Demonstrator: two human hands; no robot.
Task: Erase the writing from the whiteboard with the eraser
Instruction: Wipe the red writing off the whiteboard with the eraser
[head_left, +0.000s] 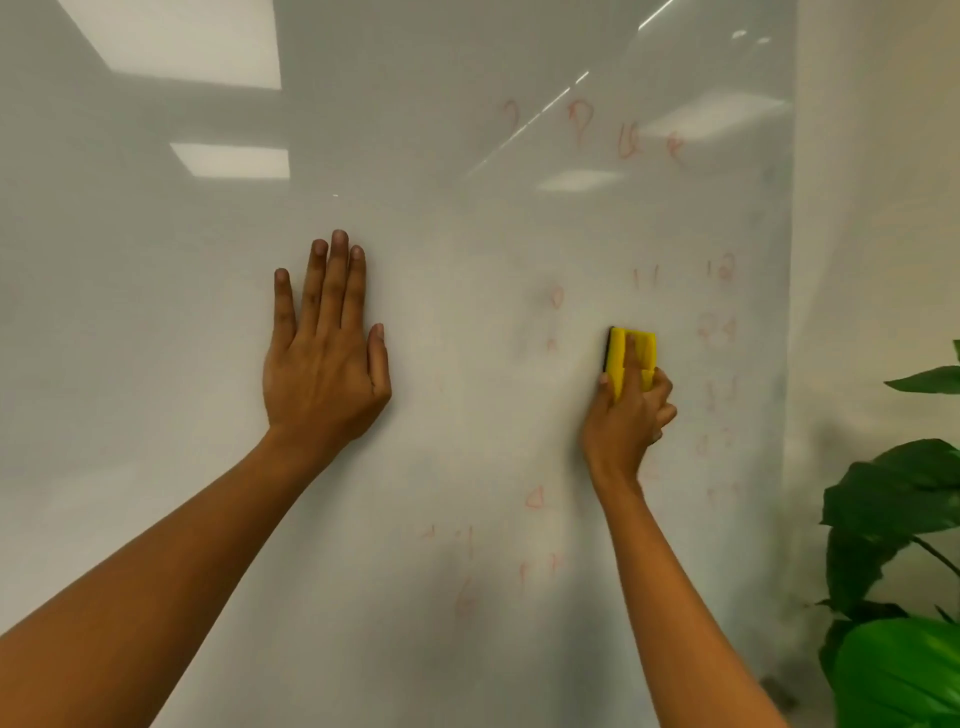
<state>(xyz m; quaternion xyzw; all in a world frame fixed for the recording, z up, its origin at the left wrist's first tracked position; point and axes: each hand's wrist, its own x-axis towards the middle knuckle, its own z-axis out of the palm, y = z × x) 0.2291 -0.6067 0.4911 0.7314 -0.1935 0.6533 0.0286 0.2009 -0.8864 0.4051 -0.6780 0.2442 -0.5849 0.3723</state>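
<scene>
Yellow eraser (631, 358), gripped by the right hand (626, 415), wipes faint red writing (717, 332) near the whiteboard (467, 218)'s right edge; left hand (324, 374) lies flat, bracing. Next: firmer strokes rightward.

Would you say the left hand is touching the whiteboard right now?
Touching. The head view shows the left hand laid flat on the whiteboard, fingers straight and palm against the surface, no gap visible, while the right hand holds the yellow eraser.

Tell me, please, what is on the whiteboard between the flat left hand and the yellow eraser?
In the head view, only faint red marks lie on the whiteboard between the left hand and the eraser; otherwise it is bare.
</scene>
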